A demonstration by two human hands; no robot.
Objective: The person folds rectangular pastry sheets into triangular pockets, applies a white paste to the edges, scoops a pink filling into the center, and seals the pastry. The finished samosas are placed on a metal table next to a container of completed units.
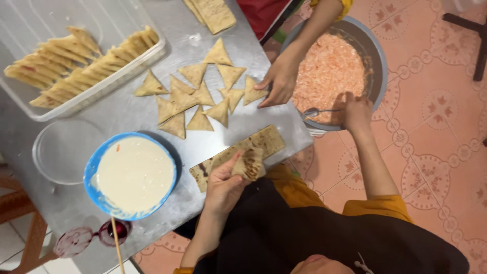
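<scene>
— Where the near edge of the desk (152, 109) runs, what is held?
— Left hand (223, 185): clamped on a folded pastry cone (248, 163), over a flat pastry strip (238, 155).
— Right hand (355, 109)?
— Closed on a spoon (317, 112) in the metal bowl (376, 56) of shredded filling.
— Nearby?
— Blue bowl (92, 170) of white paste, left; folded triangles (200, 96) farther off, another person's hand (279, 81) touching one.

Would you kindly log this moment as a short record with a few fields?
left hand: left hand holds a folded pastry cone over the pastry strip
right hand: right hand grips a spoon in the filling bowl
other person: another hand touches the folded triangles
nearby: blue bowl of white paste; clear tray of finished pieces; metal table
</scene>
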